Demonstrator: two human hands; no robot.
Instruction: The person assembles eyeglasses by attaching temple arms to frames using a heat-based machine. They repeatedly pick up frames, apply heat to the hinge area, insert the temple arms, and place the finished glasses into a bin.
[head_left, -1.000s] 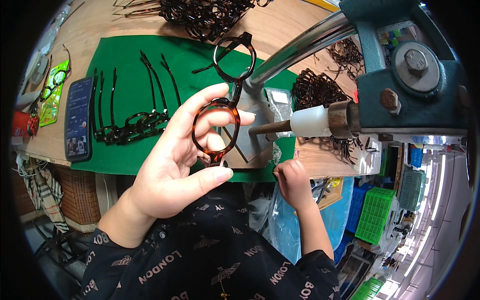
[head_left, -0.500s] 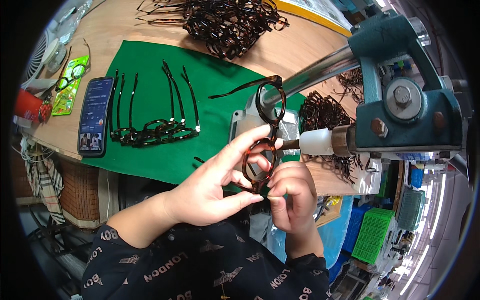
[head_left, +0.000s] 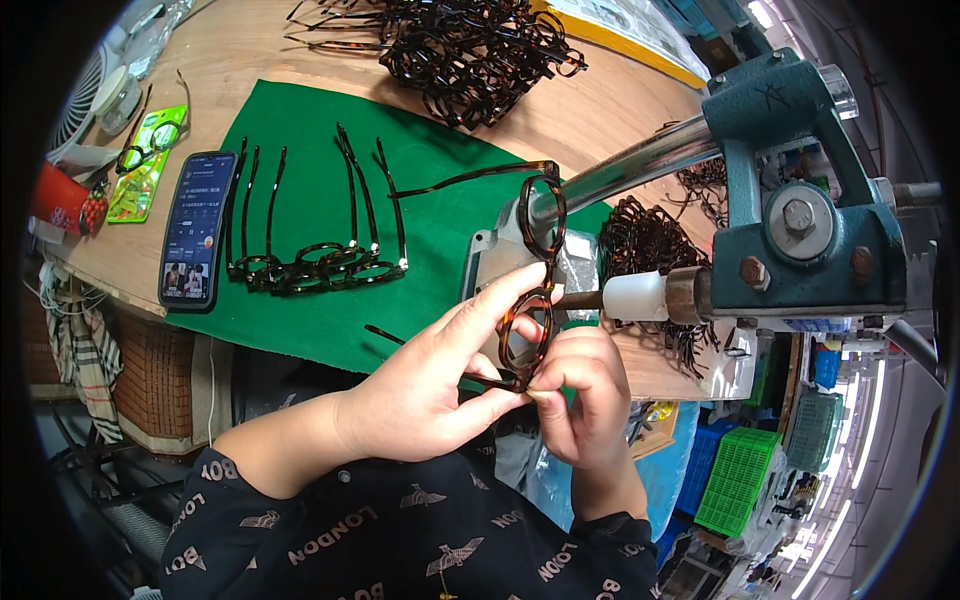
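Both my hands are on a tortoiseshell eyeglass frame [head_left: 546, 249], turned so its two round rims stand one above the other. My left hand [head_left: 425, 390] grips it with thumb and fingers around the lower rim. One temple stretches left from the top hinge; the other passes behind my left hand, its tip showing. My right hand [head_left: 588, 395] has thumb and forefinger pinched at the lower end of the frame, by the hinge. Just beyond the rims is a metal rod with a white plastic sleeve [head_left: 634, 297], part of a teal hand press [head_left: 770, 115].
Several similar eyeglass frames [head_left: 325, 266] lie on a green cloth [head_left: 290, 120], beside a phone [head_left: 192, 230]. A heap of frames [head_left: 480, 65] sits at the far side, another pile [head_left: 645, 245] behind the press rod. A red cup [head_left: 68, 198] stands far left; green crates [head_left: 738, 482] are lower right.
The eyeglass frame has turned to a narrower angle, its upper temple swinging slightly. My right fingers have come in from beside the frame and now pinch its lower end.
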